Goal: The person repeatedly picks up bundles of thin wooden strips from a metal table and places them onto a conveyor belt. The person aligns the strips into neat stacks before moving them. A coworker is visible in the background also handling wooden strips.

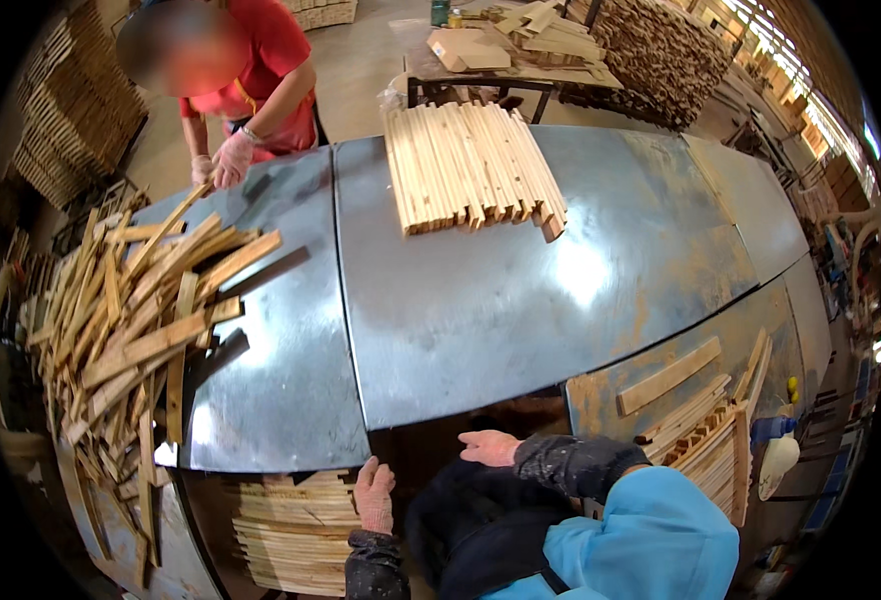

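Note:
My left hand point(374, 495) is at the front edge of the metal table point(451, 330), beside a stack of pale wooden strips point(291, 530) lying lower down. Its fingers point up and hold nothing that I can see. My right hand point(491, 447) hovers over the dark gap in front of the table, empty, with its fingers stretched to the left. Across the table lies a neat row of pale wooden strips point(471, 165), side by side. A large tangled heap of wooden strips point(131, 330) covers the left end.
At the far left a co-worker in red, with gloved hands point(226, 165), grips a strip at the heap. More strips point(706, 440) lie on a rusty side surface at my right. A bench point(531, 70) with boards and a cardboard piece stands behind, near big wood stacks point(651, 60).

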A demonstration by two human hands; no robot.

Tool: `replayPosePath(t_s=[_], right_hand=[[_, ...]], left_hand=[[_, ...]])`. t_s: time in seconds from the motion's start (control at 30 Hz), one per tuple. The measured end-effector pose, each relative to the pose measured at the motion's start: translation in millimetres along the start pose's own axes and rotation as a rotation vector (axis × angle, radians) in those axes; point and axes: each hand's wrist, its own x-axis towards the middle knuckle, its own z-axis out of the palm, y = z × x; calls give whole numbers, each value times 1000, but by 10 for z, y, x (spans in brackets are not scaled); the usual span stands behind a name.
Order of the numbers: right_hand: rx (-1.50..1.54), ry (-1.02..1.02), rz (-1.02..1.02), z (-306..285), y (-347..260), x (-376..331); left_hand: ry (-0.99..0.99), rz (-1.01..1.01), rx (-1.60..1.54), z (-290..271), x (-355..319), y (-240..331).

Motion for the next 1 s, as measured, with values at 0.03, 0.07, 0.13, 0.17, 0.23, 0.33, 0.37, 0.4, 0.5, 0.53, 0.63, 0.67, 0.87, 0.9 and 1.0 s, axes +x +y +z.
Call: replayPosePath(t_s=[0.03, 0.07, 0.13, 0.17, 0.23, 0.33, 0.37, 0.4, 0.5, 0.53, 0.63, 0.67, 0.87, 0.9, 1.0], right_hand=[[3, 81, -24, -271, 132, -19], [10, 156, -44, -509, 268, -25], [-70, 242, -98, -1091, 532, 36], [74, 335, -76, -1389, 578, 32], [98, 406, 76, -2047, 845, 123], [294, 758, 176, -2919, 989, 201], [334, 815, 173, -3282, 873, 174], [245, 861, 233, -3585, 881, 209], [111, 958, 261, -4322, 1095, 509], [87, 992, 254, -4508, 1181, 605], [59, 979, 258, -4911, 1389, 911], [34, 949, 257, -5032, 1323, 961], [-120, 854, 223, -5337, 1392, 1278], [-124, 872, 190, -5366, 1435, 1313], [-115, 910, 105, -5415, 1656, 1358]], left_hand=[[-34, 5, 14, 290, 133, 55], [-63, 3, 31, 598, 208, 145], [-120, -43, 87, 1239, 425, 238], [-158, -64, 123, 1521, 531, 245], [-235, -80, 206, 2118, 779, 295], [-317, -40, 358, 2876, 1196, 454], [-329, -8, 401, 3098, 1341, 529], [-348, 27, 443, 3328, 1475, 611], [-402, 25, 564, 3967, 1965, 902], [-377, 39, 538, 4192, 2131, 970], [-306, 94, 471, 4769, 2615, 1115], [-282, 124, 452, 4918, 2781, 1154], [-126, 203, 343, 5567, 3355, 1402], [-102, 245, 365, 5592, 3474, 1337], [22, 369, 517, 5663, 3611, 1276]])
